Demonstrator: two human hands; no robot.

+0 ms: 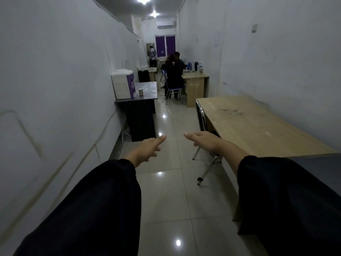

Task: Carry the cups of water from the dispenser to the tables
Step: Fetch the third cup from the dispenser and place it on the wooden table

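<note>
The person wears a loose black garment with wide, roomy sleeves. The left sleeve (103, 206) and the right sleeve (287, 196) both end at the wrist in a narrow gathered cuff with a slightly ruffled edge. Both hands are bare, without rings or watch.

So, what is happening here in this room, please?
A person in dark sleeves walks down a narrow room with both arms stretched forward. The left hand and the right hand are open and hold nothing. Ahead on the left, a white and purple water dispenser stands on a dark table, with one paper cup beside it. The light wooden table on the right has no cup on it. No cup is being carried at this moment.
</note>
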